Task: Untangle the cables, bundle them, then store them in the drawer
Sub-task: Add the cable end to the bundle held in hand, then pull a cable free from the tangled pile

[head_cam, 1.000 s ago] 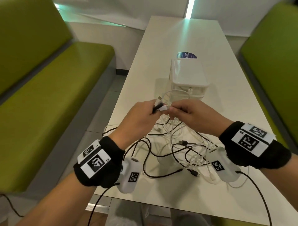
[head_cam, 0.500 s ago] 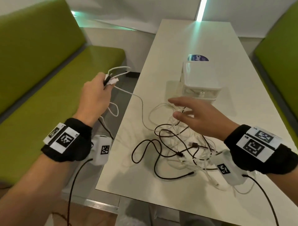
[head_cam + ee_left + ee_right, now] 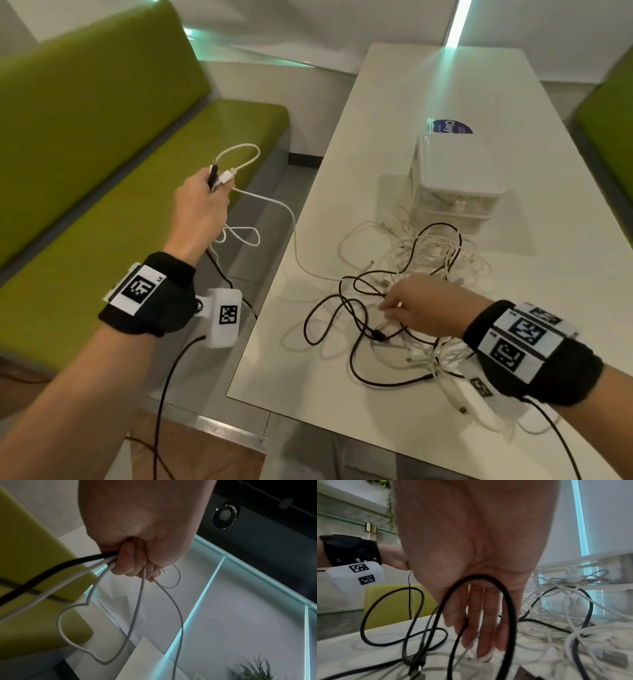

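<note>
White and black cables [image 3: 404, 301] lie in a loose tangle on the near half of the pale bench [image 3: 428, 85], just in front of a small white drawer unit [image 3: 455, 185] that stands mid-bench with its drawers closed. Your left hand [image 3: 200, 212] is raised off the bench's left edge, over the gap beside a green upholstered seat [image 3: 102, 192], its fingers curled tight around several cable ends: a white plug [image 3: 226, 177] and a black plug [image 3: 213, 175] stick up above your knuckles, and a white cable [image 3: 289, 219] runs from your fist down across the bench edge into the tangle. The left wrist view shows the same grip from below, with a black cable [image 3: 51, 572] and white strands passing out between your curled fingers [image 3: 130, 561], one white strand hanging in a slack loop. Your right hand [image 3: 421, 308] is down on the heap near the front of the bench, palm down with its fingers extended into the cables; the right wrist view shows those fingers [image 3: 481, 626] straight and reaching the bench surface, a black loop [image 3: 510, 601] arching in front of them, with no strand clearly pinched. Behind the drawer unit a round dark blue sticker [image 3: 448, 126] lies flat on the bench.
</note>
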Tool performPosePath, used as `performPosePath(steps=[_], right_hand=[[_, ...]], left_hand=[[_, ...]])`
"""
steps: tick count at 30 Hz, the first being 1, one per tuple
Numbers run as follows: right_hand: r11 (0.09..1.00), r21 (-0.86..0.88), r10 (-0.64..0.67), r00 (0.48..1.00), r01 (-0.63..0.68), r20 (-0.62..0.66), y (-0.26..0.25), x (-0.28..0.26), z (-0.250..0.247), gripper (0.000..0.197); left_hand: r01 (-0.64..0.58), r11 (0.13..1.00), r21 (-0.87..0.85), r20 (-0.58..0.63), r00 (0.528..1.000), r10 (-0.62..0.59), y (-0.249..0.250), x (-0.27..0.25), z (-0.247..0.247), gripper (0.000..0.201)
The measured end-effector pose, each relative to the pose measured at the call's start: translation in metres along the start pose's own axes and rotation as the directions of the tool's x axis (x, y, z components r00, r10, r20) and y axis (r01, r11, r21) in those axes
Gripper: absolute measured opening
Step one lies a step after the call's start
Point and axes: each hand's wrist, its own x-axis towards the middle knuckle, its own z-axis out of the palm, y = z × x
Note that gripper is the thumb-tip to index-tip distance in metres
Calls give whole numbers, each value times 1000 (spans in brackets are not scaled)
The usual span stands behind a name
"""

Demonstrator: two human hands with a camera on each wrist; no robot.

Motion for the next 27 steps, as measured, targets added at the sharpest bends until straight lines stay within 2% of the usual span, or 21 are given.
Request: performPosePath(steps=[2,6,10,12,14,17,21,23,25,27], right_hand=[[998,15,57,997,-56,-44,6,1,-3,26],[970,153,211,968,-190,-138,15,-3,-11,26],[949,195,275,953,-248,-126,11,-4,-11,37],[944,241,258,959,-225,-116,7,-5,-10,50],[950,236,237,964,-205,-117,5,-4,-9,62],[948,228,251,963,-224,-98,6,-4,-11,68],[926,266,290,956,-268,-49,12,-8,-8,73],[905,305,337,938,-298,-84,16,-10,-6,68],[875,371,377,919,-312,-115,17,-11,-6,63],[848,431,387,917,-309,-103,17,-11,-8,65]], left_hand=[[3,998,-68,-24,1000,-4,2,1,-4,21],[46,976,-215,-58,997,-60,6,1,-15,26],[133,895,-426,135,987,-82,19,-10,-12,27],[111,907,-406,261,965,-2,25,-19,-4,26],[7,952,-307,366,924,111,27,-28,6,27],[-86,964,-253,443,875,194,33,-36,20,28],[-27,946,-323,495,847,194,41,-38,18,28],[-28,931,-364,494,842,218,41,-36,11,27],[6,915,-404,488,847,211,38,-32,5,25],[95,876,-474,467,870,158,36,-27,3,28]])
